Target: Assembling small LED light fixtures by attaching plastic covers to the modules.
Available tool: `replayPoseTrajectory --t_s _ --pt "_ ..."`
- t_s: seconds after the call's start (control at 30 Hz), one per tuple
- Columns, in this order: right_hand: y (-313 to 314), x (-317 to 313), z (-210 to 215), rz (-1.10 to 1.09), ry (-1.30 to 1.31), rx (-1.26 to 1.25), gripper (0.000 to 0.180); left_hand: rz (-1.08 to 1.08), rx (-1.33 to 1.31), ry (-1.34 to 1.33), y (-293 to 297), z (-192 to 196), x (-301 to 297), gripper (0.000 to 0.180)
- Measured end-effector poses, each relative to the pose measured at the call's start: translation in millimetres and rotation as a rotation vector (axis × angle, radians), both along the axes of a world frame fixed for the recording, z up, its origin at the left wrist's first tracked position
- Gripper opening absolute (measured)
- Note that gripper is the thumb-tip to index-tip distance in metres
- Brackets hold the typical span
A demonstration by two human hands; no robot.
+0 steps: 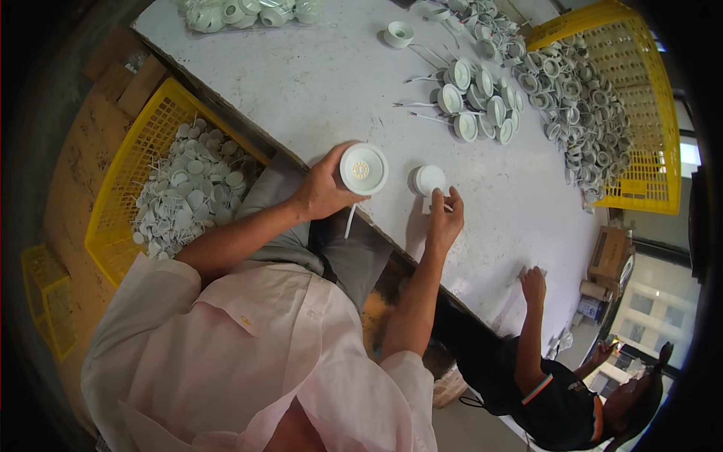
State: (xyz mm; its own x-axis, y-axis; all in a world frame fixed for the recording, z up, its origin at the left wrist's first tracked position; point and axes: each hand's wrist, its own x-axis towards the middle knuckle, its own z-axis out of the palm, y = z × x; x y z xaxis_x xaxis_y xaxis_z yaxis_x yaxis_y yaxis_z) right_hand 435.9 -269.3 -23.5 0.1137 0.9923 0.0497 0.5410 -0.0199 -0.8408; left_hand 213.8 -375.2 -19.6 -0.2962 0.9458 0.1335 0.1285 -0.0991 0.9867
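Through the head camera I have the white lamp as my landmark: it is in the left hand, its round front facing up at me, a yellowish dotted disc at its centre. The fingers and thumb of that hand are closed around the lamp's left side, and a short white wire hangs down below it. Lamp and hand are over the near edge of the white surface.

Just to the right of the lamp, a small round white cap sits on the surface. The right hand is at the cap's near edge, fingers bent and a little apart; I cannot tell whether they grip it.

Beyond the lamp and to the right, I see a cluster of white cups with wires trailing left. Farther that way is a yellow basket with a heap of small round parts. Straight beyond the lamp, near the far side, stands one loose cup; beyond and to the left lies a clear bag of white pieces. Left of the lamp, below the surface, I have a second yellow basket, heaped with white discs. Well to the right of the lamp and nearer, a co-worker's hand is at the surface.
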Motion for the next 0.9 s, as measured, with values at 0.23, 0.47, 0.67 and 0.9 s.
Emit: replayPoseTrajectory --t_s 0.23,0.47,0.67,0.9 --pt "23 2 -12 0.030 0.038 -0.051 0.036 -0.053 -0.033 -0.041 -12 -10 3 0.075" --pt "21 16 -15 -0.100 0.459 -0.208 0.018 -0.121 -0.066 -0.072 -12 -7 8 0.074" --pt "17 20 -11 -0.063 0.644 -0.306 0.014 -0.159 -0.122 -0.156 -13 -6 14 0.074" --pt "10 30 -16 -0.082 0.705 -0.291 0.014 -0.205 -0.123 -0.093 -13 -9 15 0.075"
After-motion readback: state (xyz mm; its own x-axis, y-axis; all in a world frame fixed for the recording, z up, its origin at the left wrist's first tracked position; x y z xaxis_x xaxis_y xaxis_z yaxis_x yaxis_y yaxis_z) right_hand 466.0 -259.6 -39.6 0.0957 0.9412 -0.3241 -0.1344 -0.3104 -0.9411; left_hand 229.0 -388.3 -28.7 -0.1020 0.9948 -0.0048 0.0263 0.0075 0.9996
